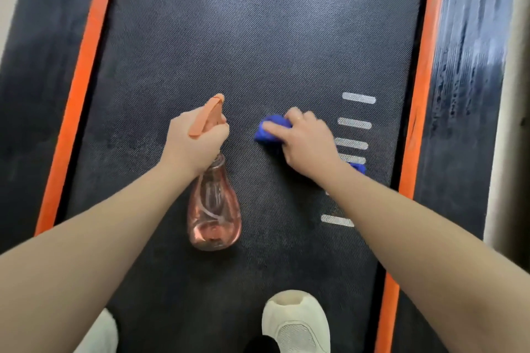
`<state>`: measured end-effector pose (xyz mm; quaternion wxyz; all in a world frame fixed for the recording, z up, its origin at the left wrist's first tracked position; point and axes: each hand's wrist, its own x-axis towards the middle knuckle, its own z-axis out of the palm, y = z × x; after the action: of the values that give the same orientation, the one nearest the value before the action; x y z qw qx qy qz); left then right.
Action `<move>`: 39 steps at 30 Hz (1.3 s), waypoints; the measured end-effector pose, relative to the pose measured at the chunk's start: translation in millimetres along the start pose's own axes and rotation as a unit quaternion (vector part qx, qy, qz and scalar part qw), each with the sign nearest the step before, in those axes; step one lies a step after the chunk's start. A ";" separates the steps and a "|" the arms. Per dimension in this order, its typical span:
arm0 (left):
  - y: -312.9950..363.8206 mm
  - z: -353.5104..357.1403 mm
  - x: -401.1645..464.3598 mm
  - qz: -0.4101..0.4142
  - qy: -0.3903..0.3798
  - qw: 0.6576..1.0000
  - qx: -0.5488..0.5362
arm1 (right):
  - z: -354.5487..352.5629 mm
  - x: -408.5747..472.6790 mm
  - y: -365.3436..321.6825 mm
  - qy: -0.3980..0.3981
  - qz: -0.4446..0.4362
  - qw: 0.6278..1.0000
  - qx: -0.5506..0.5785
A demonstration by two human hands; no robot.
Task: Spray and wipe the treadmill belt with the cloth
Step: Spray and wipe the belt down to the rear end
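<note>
Fingers of my left hand [198,142] curl round the bottle [213,209] neck above the belt [258,51]; my right hand [308,143] grips the cloth [272,126], pressing it on the belt.

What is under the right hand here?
The right hand presses a blue cloth onto the treadmill belt. Cloth shows past the fingers and by the wrist; its middle and part of the white stripes are covered.

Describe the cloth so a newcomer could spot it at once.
Find the dark belt between the orange strips. Right of the middle, the right hand grips the cloth beside the white dashes. It is the only blue thing; the bottle is pink.
</note>
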<state>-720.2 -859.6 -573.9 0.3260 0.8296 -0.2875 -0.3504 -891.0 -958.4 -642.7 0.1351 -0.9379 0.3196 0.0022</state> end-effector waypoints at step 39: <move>-22.3 -17.9 -20.6 0.002 -0.014 0.999 -0.051 | 8.7 31.2 -40.6 -0.039 -0.015 0.999 0.006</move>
<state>-713.0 -825.1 -572.6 0.3644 0.8063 -0.2754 -0.3759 -841.1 -944.0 -643.6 0.1527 -0.9410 0.3002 0.0347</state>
